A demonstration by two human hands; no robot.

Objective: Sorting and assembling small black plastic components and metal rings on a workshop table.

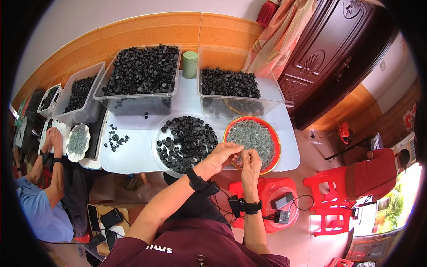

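Observation:
My left hand [223,155] and my right hand [250,162] meet fingertip to fingertip over the near rim of a red round tray [275,138] filled with small grey screws. Something small is pinched between the fingers; I cannot tell what it is. Just left of the hands stands a round clear tray [155,142] holding several black plastic caps. Both wrists wear black bands with cables.
Two big clear bins of black caps [141,71] [231,84] stand at the back of the white table [129,155], a green cylinder [190,64] between them. A person in blue [40,196] works at the left. Red stools [271,196] stand below.

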